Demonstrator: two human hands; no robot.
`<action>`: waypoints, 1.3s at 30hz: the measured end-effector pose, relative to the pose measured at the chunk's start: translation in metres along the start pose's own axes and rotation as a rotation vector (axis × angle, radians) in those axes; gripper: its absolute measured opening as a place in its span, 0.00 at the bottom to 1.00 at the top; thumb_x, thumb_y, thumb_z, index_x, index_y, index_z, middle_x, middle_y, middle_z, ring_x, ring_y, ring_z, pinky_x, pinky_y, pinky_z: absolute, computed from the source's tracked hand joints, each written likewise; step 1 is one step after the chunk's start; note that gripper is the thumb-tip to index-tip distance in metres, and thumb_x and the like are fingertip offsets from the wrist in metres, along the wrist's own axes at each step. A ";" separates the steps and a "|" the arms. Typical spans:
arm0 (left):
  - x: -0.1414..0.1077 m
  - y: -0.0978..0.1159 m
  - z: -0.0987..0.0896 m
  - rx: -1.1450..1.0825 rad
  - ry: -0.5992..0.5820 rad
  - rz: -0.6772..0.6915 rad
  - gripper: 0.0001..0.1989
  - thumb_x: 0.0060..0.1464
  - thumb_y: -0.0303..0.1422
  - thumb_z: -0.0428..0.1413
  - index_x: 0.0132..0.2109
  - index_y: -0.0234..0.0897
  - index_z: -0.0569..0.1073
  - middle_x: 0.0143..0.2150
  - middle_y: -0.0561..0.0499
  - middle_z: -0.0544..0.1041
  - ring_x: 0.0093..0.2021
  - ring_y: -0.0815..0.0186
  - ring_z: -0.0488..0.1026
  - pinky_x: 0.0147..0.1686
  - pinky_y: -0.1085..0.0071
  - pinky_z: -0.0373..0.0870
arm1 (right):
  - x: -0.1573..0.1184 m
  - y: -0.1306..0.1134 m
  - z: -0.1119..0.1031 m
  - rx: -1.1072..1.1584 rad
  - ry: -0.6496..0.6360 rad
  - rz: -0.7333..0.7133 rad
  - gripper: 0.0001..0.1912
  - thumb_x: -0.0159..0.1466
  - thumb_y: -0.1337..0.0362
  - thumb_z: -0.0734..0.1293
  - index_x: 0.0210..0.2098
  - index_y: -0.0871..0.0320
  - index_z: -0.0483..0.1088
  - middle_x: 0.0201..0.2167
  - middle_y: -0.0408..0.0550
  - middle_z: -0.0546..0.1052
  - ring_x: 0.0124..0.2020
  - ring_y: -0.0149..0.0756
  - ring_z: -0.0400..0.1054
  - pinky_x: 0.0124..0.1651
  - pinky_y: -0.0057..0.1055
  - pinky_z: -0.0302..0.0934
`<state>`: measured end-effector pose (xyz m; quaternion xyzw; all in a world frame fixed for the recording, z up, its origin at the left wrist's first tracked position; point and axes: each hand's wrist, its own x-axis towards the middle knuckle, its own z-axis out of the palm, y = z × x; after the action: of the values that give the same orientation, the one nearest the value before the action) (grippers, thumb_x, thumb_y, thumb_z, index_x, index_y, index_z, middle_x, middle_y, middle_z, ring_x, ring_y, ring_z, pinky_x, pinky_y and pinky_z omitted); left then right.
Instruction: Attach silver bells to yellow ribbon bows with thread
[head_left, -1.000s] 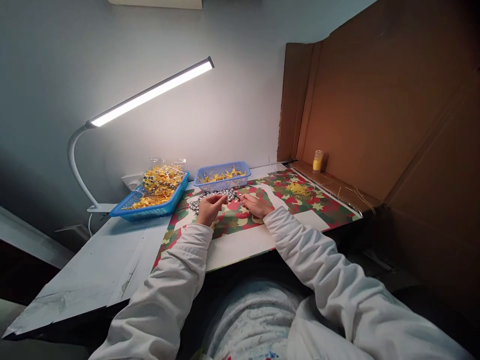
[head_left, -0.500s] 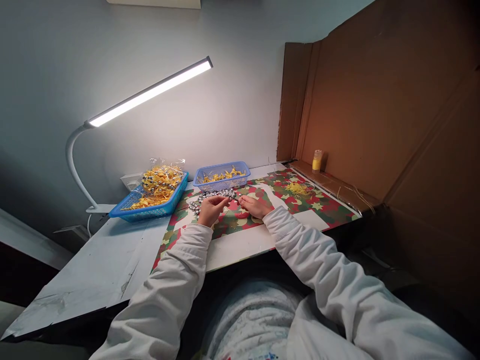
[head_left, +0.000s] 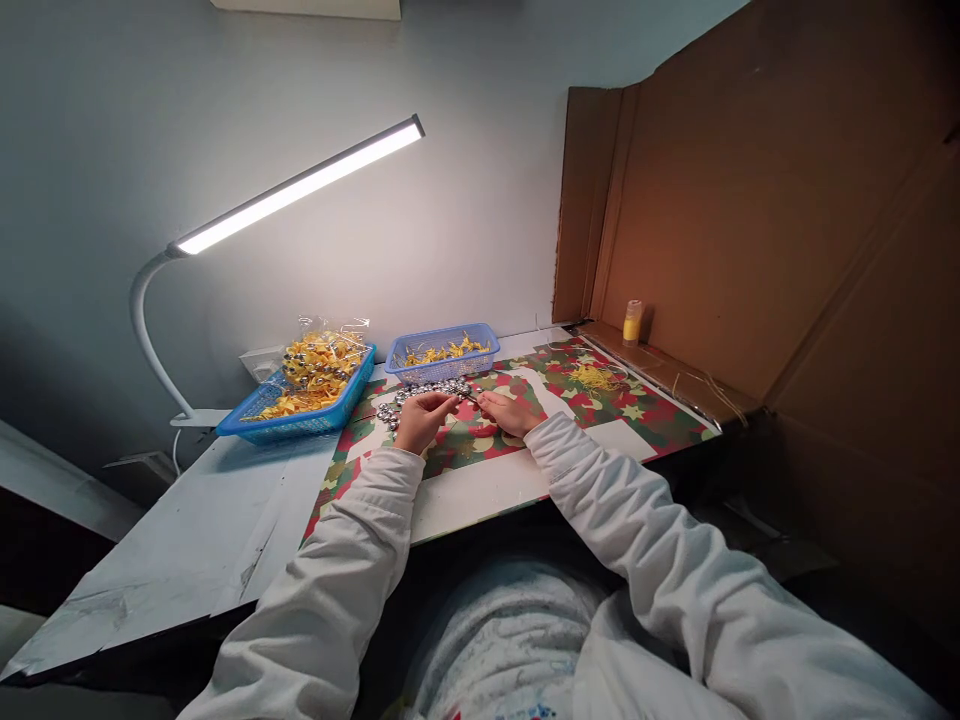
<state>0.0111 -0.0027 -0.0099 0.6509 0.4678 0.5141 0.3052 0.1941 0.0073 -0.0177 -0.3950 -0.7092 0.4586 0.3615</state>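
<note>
Over the front of the camouflage-patterned sheet (head_left: 487, 450), my left hand (head_left: 424, 418) and my right hand (head_left: 508, 413) work close together, fingertips pinched and almost meeting. Between them runs a thin dark, stick-like piece (head_left: 471, 398); my right fingers close on one end of it. What my left finger and thumb pinch is too small to make out. Right behind my left hand lies a heap of shiny silver beads (head_left: 386, 412), partly hidden by that hand.
A blue basket (head_left: 281, 432) holds yellow ribbon-like pieces and a clear bag. Behind the beads stands a smaller blue basket (head_left: 442, 370) with yellow pieces. Yellow strings (head_left: 594, 378) lie at right, near a small yellow bottle (head_left: 632, 325). A lamp (head_left: 300, 190) hangs over the left; cardboard walls the right.
Almost nothing differs. Both hands keep their place and their pinch; the whole view has shifted very slightly.
</note>
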 end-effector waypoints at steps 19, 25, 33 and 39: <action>0.001 0.007 -0.001 -0.159 0.100 -0.078 0.23 0.36 0.51 0.64 0.29 0.33 0.77 0.25 0.47 0.78 0.20 0.72 0.66 0.19 0.75 0.62 | -0.006 0.001 -0.011 -0.810 0.389 0.180 0.09 0.61 0.63 0.66 0.39 0.60 0.74 0.50 0.60 0.70 0.56 0.53 0.57 0.53 0.46 0.55; 0.000 0.011 -0.003 -0.268 0.100 -0.096 0.24 0.36 0.51 0.64 0.32 0.33 0.75 0.30 0.46 0.79 0.26 0.68 0.73 0.27 0.72 0.69 | -0.006 -0.011 -0.002 0.030 0.090 0.156 0.14 0.65 0.60 0.61 0.34 0.63 0.74 0.35 0.55 0.77 0.37 0.39 0.71 0.45 0.37 0.66; -0.008 0.016 0.008 -0.224 -0.147 -0.005 0.20 0.41 0.49 0.63 0.30 0.34 0.75 0.27 0.48 0.78 0.29 0.64 0.75 0.33 0.67 0.72 | -0.010 -0.019 0.000 0.781 -0.280 0.461 0.23 0.71 0.59 0.51 0.36 0.66 0.72 0.30 0.56 0.79 0.34 0.34 0.75 0.39 0.29 0.69; -0.011 0.019 0.013 -0.193 -0.238 0.045 0.18 0.40 0.47 0.64 0.28 0.34 0.77 0.25 0.49 0.78 0.26 0.66 0.72 0.29 0.69 0.70 | -0.009 -0.016 0.003 0.803 -0.166 0.444 0.12 0.68 0.69 0.58 0.33 0.61 0.71 0.29 0.46 0.77 0.31 0.26 0.73 0.39 0.24 0.68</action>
<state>0.0284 -0.0186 -0.0011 0.6853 0.3621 0.4828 0.4077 0.1920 -0.0062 -0.0048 -0.3280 -0.4005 0.7932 0.3207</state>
